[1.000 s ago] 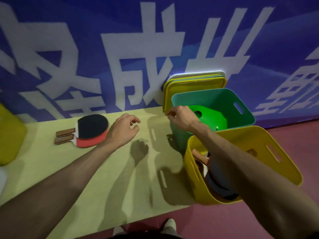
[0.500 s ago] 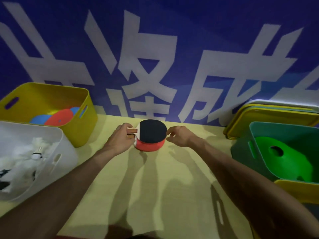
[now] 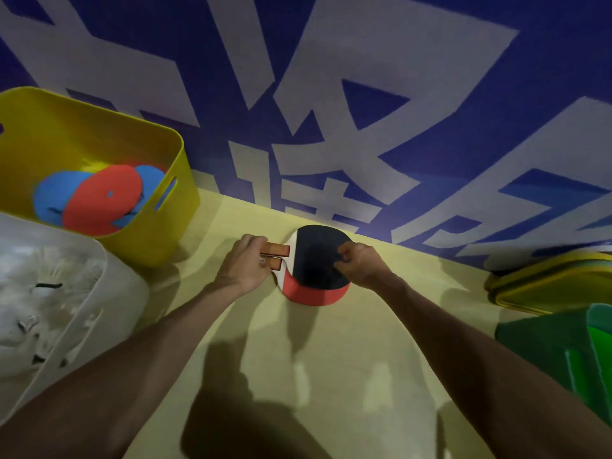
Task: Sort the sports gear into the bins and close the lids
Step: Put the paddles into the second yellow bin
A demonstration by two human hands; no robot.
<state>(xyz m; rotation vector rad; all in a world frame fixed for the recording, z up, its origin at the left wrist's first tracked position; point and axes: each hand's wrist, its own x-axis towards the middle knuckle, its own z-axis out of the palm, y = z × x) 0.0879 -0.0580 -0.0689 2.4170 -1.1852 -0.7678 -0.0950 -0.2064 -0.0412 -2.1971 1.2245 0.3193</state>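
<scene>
Reaching across the pale yellow bench (image 3: 331, 359), we see two bare hands meet on a stacked pair of table tennis paddles (image 3: 318, 263) lying flat near the far edge, just in front of the blue banner wall (image 3: 364, 94) with its large white characters. The left hand (image 3: 243, 268) is clenched around the wooden handles (image 3: 276, 255), which point left, while the right hand (image 3: 362, 263) pinches the right rim of the black-faced top blade; the red blade below peeks out on the near side. The long axis of the paddles thus runs left to right between the two grips, and neither hand sits clearly nearer, since both already touch. We judge the paddles have yet to leave the bench, though we cannot tell whether they are already lifting. To the far left stands a yellow bin (image 3: 178, 180) holding blue and red flat discs (image 3: 99, 200), and nearer on the left a white bin (image 3: 96, 293) filled with what look like shuttlecocks. At the right edge a green bin (image 3: 543, 346) shows only partly, with stacked yellow lids (image 3: 543, 286) leaning beyond it. The bench between the hands and the near edge lies open, crossed only by arm shadows, so we expect a lift towards the near side to meet no obstacle; the banner wall close behind the blades leaves little room on the far side.
</scene>
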